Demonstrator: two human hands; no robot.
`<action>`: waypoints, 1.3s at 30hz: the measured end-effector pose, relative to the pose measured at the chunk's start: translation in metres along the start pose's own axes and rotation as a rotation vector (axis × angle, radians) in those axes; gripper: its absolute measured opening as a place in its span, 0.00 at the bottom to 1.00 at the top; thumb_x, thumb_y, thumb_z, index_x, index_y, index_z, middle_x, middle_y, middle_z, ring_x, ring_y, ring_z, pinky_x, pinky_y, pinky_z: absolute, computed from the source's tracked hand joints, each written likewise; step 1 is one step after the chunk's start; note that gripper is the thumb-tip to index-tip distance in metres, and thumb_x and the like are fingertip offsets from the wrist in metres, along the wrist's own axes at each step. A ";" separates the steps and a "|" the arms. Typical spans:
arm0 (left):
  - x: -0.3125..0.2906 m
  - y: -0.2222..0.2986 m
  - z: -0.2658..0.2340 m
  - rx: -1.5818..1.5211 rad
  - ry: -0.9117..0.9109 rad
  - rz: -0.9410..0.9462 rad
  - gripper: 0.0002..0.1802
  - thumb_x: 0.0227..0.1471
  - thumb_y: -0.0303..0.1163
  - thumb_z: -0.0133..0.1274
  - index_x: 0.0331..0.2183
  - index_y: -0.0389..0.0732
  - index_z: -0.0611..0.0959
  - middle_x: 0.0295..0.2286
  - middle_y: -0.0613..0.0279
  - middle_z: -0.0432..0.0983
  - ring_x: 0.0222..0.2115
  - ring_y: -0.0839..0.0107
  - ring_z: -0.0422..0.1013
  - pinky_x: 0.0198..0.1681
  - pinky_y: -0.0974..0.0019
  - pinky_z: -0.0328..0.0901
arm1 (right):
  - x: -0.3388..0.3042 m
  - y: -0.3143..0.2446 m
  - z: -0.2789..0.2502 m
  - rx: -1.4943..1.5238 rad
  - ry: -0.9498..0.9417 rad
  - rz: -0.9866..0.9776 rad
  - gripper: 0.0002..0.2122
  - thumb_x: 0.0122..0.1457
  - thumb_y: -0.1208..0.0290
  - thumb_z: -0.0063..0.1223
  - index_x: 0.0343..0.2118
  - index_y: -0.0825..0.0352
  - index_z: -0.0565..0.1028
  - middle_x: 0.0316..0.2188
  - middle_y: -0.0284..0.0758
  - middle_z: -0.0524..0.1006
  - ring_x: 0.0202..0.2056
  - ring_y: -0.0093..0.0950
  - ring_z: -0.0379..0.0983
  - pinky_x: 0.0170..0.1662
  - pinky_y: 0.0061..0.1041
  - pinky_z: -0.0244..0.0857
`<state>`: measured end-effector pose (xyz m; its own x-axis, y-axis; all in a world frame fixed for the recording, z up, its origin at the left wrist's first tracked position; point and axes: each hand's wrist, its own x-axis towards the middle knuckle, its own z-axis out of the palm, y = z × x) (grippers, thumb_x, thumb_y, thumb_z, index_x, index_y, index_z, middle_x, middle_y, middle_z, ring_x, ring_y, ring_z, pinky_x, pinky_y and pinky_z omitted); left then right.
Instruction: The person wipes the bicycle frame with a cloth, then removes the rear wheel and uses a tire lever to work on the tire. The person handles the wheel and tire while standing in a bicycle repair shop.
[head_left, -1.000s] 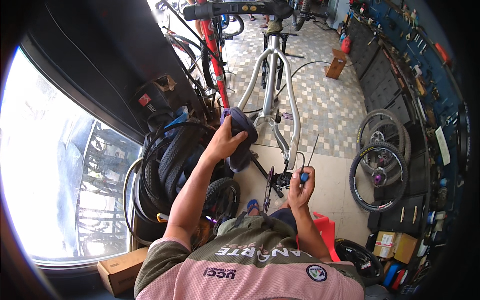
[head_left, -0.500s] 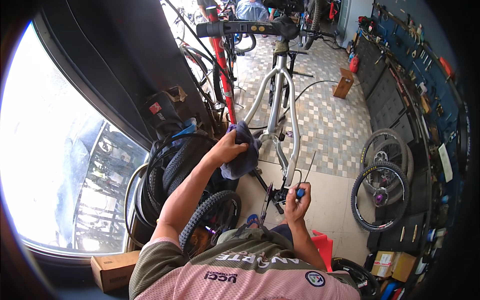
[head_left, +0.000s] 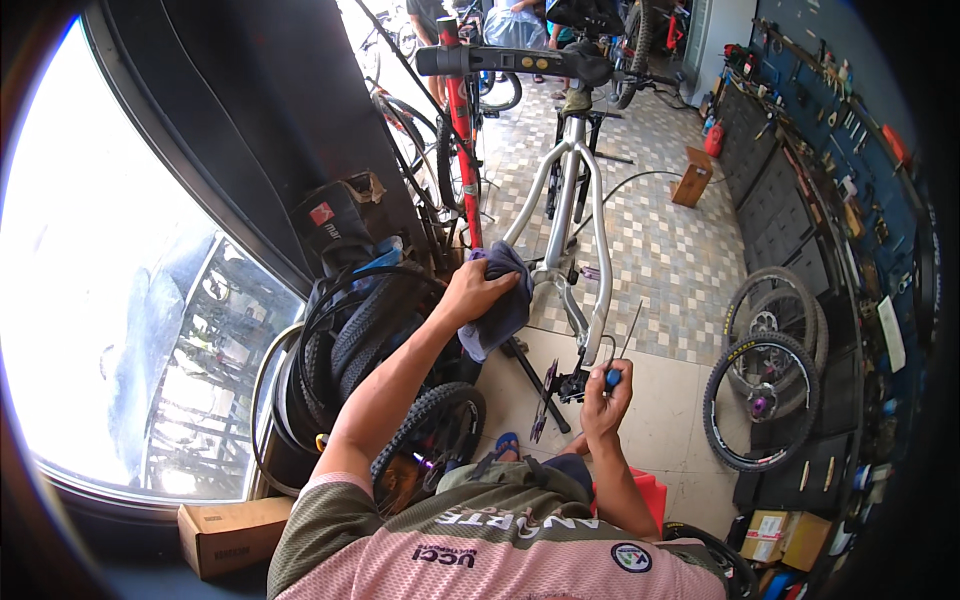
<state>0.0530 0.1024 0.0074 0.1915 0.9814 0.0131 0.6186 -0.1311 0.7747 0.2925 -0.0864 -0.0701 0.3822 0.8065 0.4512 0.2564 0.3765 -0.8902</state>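
Note:
My left hand (head_left: 482, 292) is closed round a dark purple-grey cloth (head_left: 495, 325) beside the left tube of a silver bicycle frame (head_left: 557, 237). The cloth covers part of that tube, so I cannot tell whether it presses on it. My right hand (head_left: 606, 402), also closed, grips a screwdriver (head_left: 613, 378) with a blue handle and a long thin shaft pointing up and away. This hand is just right of the rear derailleur (head_left: 571, 386) at the frame's near end. A thin sprocket (head_left: 544, 402) stands edge-on left of the derailleur.
A repair-stand arm (head_left: 500, 61) crosses above the frame's far end, by a red post (head_left: 462, 150). Tyres (head_left: 350, 340) and a wheel (head_left: 440, 430) crowd the left. Wheels (head_left: 762, 400) lean on dark cabinets at right. A red stool (head_left: 645, 492) is near my right forearm.
The scene sits slightly further right in the picture, frame and hands together. Both hands keep hold of the cloth and the screwdriver, with little change relative to the frame.

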 end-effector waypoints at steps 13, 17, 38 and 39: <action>0.011 0.000 0.007 -0.096 -0.022 -0.091 0.30 0.48 0.44 0.61 0.42 0.24 0.80 0.35 0.40 0.81 0.39 0.54 0.79 0.44 0.57 0.72 | -0.004 0.001 0.002 0.043 0.043 0.081 0.06 0.64 0.75 0.55 0.35 0.67 0.69 0.27 0.32 0.72 0.28 0.22 0.67 0.35 0.25 0.64; 0.016 0.001 -0.006 -0.107 -0.113 -0.092 0.32 0.47 0.46 0.62 0.40 0.22 0.81 0.34 0.35 0.81 0.39 0.47 0.80 0.44 0.53 0.72 | -0.005 0.003 0.002 0.047 0.034 0.093 0.06 0.64 0.74 0.55 0.36 0.67 0.68 0.27 0.32 0.73 0.29 0.22 0.68 0.36 0.25 0.65; 0.030 0.020 -0.010 0.328 -0.113 0.032 0.34 0.48 0.36 0.61 0.52 0.24 0.73 0.41 0.53 0.80 0.41 0.67 0.78 0.47 0.62 0.73 | -0.003 0.002 -0.003 0.017 0.031 0.089 0.07 0.62 0.74 0.56 0.35 0.67 0.68 0.27 0.34 0.74 0.28 0.23 0.68 0.35 0.25 0.66; 0.031 0.010 -0.011 0.275 -0.101 0.067 0.32 0.49 0.38 0.59 0.51 0.25 0.75 0.40 0.50 0.80 0.42 0.67 0.77 0.49 0.61 0.72 | -0.002 0.000 -0.002 0.033 0.031 0.093 0.07 0.62 0.74 0.56 0.35 0.67 0.68 0.27 0.33 0.74 0.28 0.23 0.68 0.35 0.25 0.66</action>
<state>0.0571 0.1331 0.0227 0.3054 0.9521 -0.0150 0.7827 -0.2420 0.5734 0.2940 -0.0889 -0.0702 0.4306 0.8240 0.3682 0.1897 0.3162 -0.9295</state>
